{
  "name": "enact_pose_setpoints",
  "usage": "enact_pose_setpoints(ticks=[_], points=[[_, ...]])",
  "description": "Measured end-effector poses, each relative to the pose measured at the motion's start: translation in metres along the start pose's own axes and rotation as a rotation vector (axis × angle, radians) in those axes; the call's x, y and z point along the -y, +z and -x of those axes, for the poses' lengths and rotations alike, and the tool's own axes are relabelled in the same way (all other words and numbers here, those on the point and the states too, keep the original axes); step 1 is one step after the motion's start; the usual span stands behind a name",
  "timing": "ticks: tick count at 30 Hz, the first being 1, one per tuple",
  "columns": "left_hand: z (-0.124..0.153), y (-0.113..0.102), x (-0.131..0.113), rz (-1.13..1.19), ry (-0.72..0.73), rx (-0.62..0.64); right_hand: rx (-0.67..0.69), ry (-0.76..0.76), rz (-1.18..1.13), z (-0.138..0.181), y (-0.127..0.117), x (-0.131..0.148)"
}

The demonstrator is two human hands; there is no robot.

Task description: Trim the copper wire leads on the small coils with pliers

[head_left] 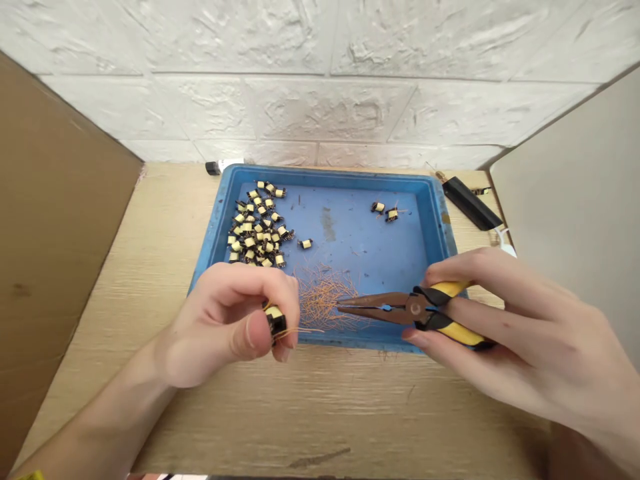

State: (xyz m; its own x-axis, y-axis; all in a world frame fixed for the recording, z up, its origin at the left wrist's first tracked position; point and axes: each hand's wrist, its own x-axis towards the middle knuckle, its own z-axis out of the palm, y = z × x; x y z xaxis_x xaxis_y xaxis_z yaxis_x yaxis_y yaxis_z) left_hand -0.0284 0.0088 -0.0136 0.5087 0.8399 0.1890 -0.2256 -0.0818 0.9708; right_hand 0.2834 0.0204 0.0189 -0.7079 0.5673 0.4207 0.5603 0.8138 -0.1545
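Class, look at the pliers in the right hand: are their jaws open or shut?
Nearly shut: the pliers show only a thin slit between their long jaws, gripping nothing.

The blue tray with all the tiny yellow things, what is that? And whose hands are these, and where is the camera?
The camera sits on a person's head and looks down, so you see that person's own two hands, as if they were yours.

On the wooden table lies a blue tray. In its far left corner is a heap of small yellow and black coil parts, and two more lie on the right. Near the front edge is a pile of thin copper wire bits.

The left hand pinches one small coil part with fine wires sticking out. The right hand holds pointed pliers with yellow and black handles, their tips aimed at that part but not touching it.

Behind the tray lies a black object that I cannot identify.
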Motion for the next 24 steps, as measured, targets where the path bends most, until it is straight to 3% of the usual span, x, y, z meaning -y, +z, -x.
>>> enact_pose_setpoints(ticks=[12, 24], points=[[0.003, 0.004, -0.001, 0.079, -0.110, -0.004, 0.020, 0.009, -0.052, 0.002, -0.001, 0.011], [0.001, 0.008, -0.006, 0.066, -0.107, -0.025, 0.028, -0.014, -0.053, -0.001, -0.004, 0.012]])
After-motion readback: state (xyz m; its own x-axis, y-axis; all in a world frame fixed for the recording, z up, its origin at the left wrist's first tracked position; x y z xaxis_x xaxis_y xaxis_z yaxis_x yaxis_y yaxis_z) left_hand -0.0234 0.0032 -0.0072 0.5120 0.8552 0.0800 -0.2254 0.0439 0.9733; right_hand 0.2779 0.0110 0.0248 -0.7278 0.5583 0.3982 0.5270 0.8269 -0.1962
